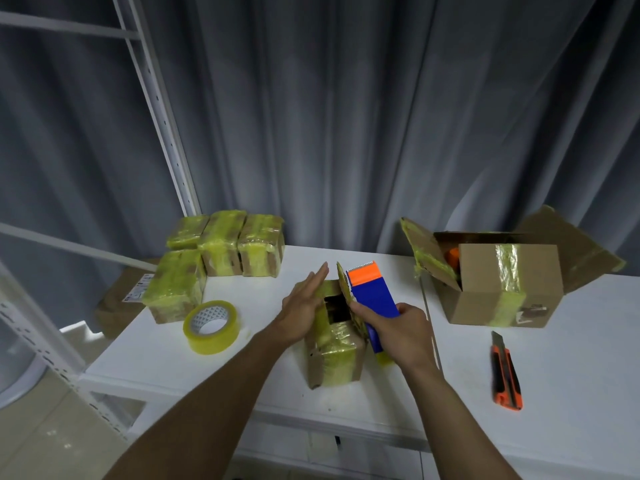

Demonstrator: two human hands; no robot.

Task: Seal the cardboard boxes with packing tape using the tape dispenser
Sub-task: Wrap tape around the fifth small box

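On the white bench [263,306] the left hand [304,306] lays straight fingers [317,280] on the open, probably light cardboard box [337,355], while the right hand [405,330] wraps its fingers round the rigid tape dispenser [375,292] mid-body.

Box [334,355] under left hand [304,306], dispenser [374,292] in right hand [398,334]

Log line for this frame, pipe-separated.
left hand flat against small box flap | right hand grips tape dispenser | top open | tape roll on table
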